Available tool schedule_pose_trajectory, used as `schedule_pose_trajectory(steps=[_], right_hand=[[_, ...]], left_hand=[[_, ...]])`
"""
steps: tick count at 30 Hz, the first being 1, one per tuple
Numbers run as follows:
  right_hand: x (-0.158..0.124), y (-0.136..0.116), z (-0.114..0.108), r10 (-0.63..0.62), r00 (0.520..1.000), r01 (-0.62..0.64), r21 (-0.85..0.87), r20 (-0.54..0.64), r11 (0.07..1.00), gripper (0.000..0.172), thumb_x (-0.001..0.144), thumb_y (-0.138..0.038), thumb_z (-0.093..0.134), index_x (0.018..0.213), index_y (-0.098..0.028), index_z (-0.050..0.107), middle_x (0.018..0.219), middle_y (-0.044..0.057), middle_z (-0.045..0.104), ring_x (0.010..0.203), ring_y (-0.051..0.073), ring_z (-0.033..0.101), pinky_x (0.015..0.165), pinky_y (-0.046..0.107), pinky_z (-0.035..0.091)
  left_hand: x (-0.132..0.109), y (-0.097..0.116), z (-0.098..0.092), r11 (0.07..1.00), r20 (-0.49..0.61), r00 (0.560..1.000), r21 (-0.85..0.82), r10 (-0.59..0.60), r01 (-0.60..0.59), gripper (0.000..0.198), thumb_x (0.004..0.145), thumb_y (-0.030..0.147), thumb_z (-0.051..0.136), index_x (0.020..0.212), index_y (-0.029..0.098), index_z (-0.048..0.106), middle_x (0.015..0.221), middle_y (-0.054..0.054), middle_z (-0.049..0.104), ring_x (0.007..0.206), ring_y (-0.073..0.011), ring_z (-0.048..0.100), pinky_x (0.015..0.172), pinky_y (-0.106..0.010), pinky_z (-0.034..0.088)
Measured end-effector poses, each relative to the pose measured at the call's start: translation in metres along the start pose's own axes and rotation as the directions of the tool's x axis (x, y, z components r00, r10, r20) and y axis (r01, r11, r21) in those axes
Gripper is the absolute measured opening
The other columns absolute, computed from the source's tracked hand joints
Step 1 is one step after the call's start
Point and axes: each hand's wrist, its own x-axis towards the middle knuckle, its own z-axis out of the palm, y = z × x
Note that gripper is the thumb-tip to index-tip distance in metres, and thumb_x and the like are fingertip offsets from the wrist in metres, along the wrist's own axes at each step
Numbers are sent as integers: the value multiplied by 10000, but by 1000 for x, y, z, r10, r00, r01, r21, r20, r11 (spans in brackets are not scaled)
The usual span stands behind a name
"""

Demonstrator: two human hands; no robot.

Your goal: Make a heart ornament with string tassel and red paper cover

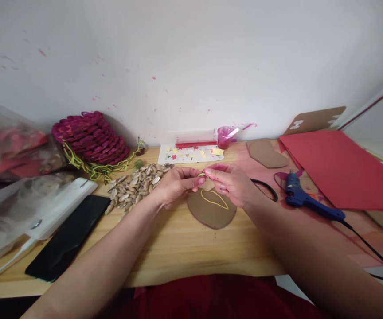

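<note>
My left hand (183, 181) and my right hand (227, 180) meet above the table, fingers pinched. Between their fingertips is a small piece of green cord (201, 174), mostly hidden by the fingers. Below them lies a round piece of brown cardboard (208, 217) with a loop of yellow cord (226, 205) on it. A heap of pale, shell-like pieces (134, 188) is spread beside my left hand. Behind it, a magenta basket-like object (91, 137) lies tilted, with yellow-green cords (85, 167) trailing around it.
To the right are a blue glue gun (311, 204), red sheets (347, 173) and a cardboard heart (266, 153). A pink cup (225, 138) and star sticker sheet (186, 156) stand near the wall. A black phone (68, 239), white device (63, 208) and plastic bags (18, 190) are left.
</note>
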Motion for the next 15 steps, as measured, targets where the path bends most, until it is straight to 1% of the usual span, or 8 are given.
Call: schedule_pose_trajectory(steps=[3, 7, 12, 15], right_hand=[[0, 2, 0, 2, 1000, -2, 6, -14, 1000, 279, 675, -365, 836, 731, -149, 669, 514, -74, 494, 379, 22, 329, 388, 220, 134], [1, 4, 1, -12, 1000, 13, 15, -17, 1000, 258, 677, -347, 837, 729, -151, 678, 499, -79, 483, 372, 20, 313, 384, 221, 131], [2, 4, 1, -15, 1000, 15, 28, -1, 1000, 237, 685, -330, 836, 717, -149, 686, 496, -79, 477, 372, 19, 311, 389, 225, 131], [2, 3, 2, -18, 1000, 18, 31, -4, 999, 235, 682, -326, 837, 713, -145, 691, 517, -74, 487, 375, 16, 312, 388, 227, 127]], left_hand=[[0, 0, 3, 1000, -42, 999, -11, 11, -11, 403, 469, 323, 991, 749, 130, 773, 707, -8, 689, 542, -53, 542, 557, -194, 396], [1, -1, 6, 1000, -79, 997, -14, 25, -26, 408, 457, 338, 991, 722, 128, 762, 675, 2, 674, 527, -56, 542, 541, -195, 395], [0, -1, 5, 999, -65, 997, 8, 47, -47, 405, 495, 381, 976, 688, 119, 736, 611, 5, 634, 506, -57, 508, 504, -200, 343], [0, -1, 4, 999, -62, 997, 20, 52, -51, 394, 520, 392, 966, 692, 124, 733, 610, 6, 624, 512, -60, 500, 504, -204, 330]])
